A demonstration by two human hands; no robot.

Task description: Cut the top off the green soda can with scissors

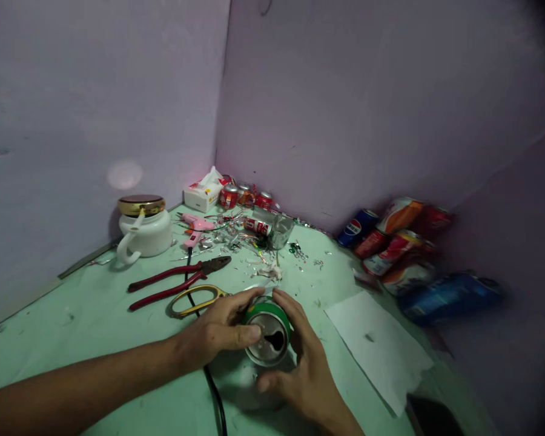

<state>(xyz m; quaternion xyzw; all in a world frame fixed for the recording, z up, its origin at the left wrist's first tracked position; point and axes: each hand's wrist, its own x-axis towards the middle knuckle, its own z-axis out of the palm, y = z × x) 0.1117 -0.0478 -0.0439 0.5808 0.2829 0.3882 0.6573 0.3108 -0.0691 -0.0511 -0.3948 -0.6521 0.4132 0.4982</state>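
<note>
A green drink can (266, 354) with a silver top and an open mouth hole stands in front of me, tilted slightly my way. My left hand (209, 333) grips its left side, thumb on the lid's edge and fingers round the far side. On the right, my right hand (311, 363) curves about the can with its fingers against the side, while its thumb stays off the near side. Gold-handled scissors (181, 314) lie just beyond my left hand, their blades hidden. Red-handled pliers (215, 264) rest behind them, jaws pointing right.
A pink glue gun (195, 224) trails a black cord under my left arm. Metal scraps surround a cut can (281, 232). A white lidded jar (152, 233) and tissue box (203, 197) stand behind. Right: white paper (381, 351), stacked cans (393, 251), dark object (431, 415).
</note>
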